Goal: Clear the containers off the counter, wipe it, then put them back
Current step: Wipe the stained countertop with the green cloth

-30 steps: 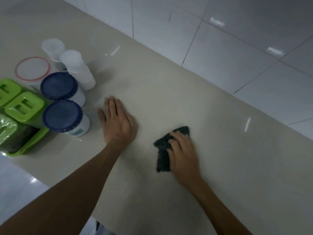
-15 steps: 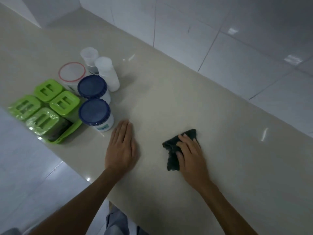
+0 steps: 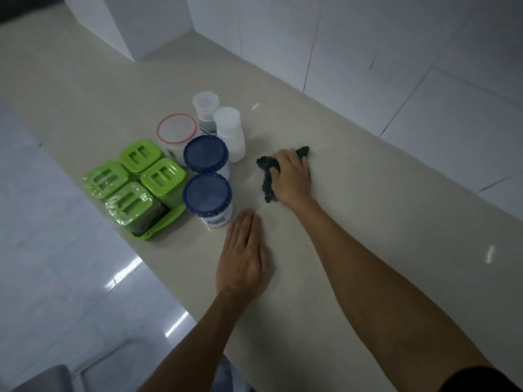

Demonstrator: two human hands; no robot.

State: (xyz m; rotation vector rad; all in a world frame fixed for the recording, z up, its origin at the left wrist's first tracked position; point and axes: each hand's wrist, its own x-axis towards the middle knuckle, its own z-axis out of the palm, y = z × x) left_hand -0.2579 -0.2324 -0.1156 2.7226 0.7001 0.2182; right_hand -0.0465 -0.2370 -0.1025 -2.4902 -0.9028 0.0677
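My right hand (image 3: 291,176) presses a dark green cloth (image 3: 267,179) flat on the beige counter (image 3: 368,222), just right of the containers. My left hand (image 3: 243,256) lies flat and empty on the counter, fingers together, beside the nearer blue-lidded jar (image 3: 208,198). Behind it stands a second blue-lidded jar (image 3: 205,154). Two white bottles (image 3: 230,131) and a tub with a red-rimmed lid (image 3: 177,130) stand further back. Several green-lidded boxes (image 3: 133,182) sit in a green tray at the left.
The counter's front edge runs diagonally down the left, with glossy white floor (image 3: 56,264) beyond it. A white tiled wall (image 3: 396,66) borders the far side. A white block (image 3: 135,26) stands at the counter's far end.
My right hand has slid the cloth away from me and leftwards, close to the white bottles. My left hand stays flat. The view has swung left, showing more counter and floor.
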